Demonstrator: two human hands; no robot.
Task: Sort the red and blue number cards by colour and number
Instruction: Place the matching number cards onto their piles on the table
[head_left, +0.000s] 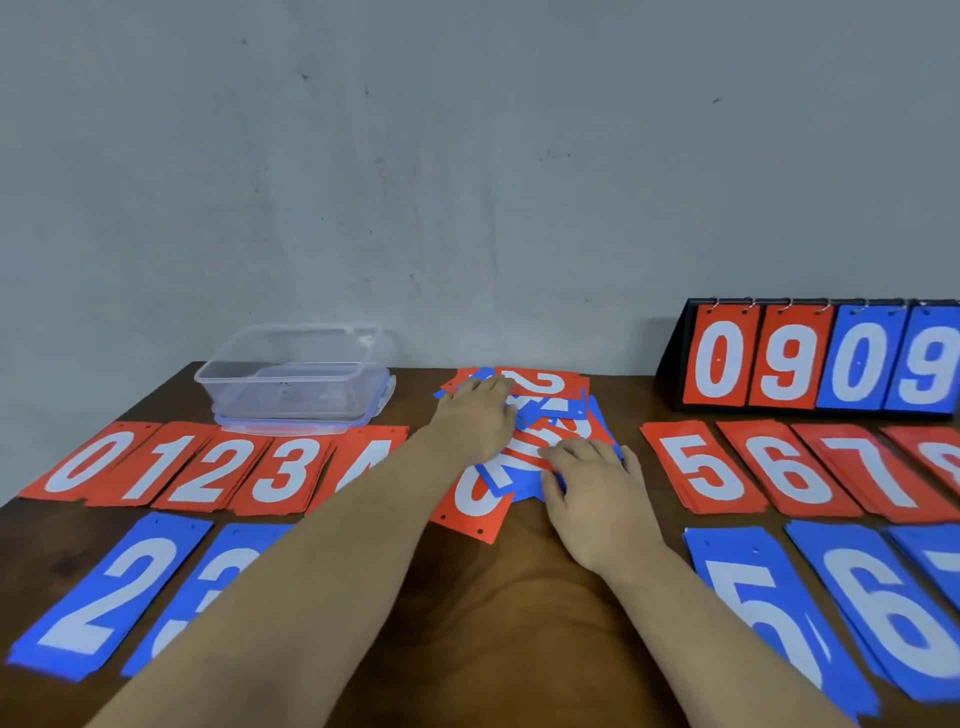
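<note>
A mixed heap of red and blue number cards (550, 415) lies at the table's middle back. My left hand (475, 415) rests flat on the heap's left side, fingers spread. My right hand (597, 483) lies on the heap's near right edge, its fingertips curled at the edge of a blue card (511, 478). Red piles 0 (83, 462), 1 (150, 467), 2 (213, 470), 3 (283, 473) and 4 (363, 457) line the left. Red piles 5 (698, 465), 6 (784, 473) and 7 (867, 467) line the right. Blue piles 2 (109, 592), 3 (208, 577), 5 (763, 608) and 6 (893, 613) lie nearer.
A clear plastic box (296, 379) stands on its lid at the back left. A black flip scoreboard (826, 358) showing 0 9 0 9 stands at the back right. Bare brown table (519, 597) shows between my forearms. A grey wall rises behind.
</note>
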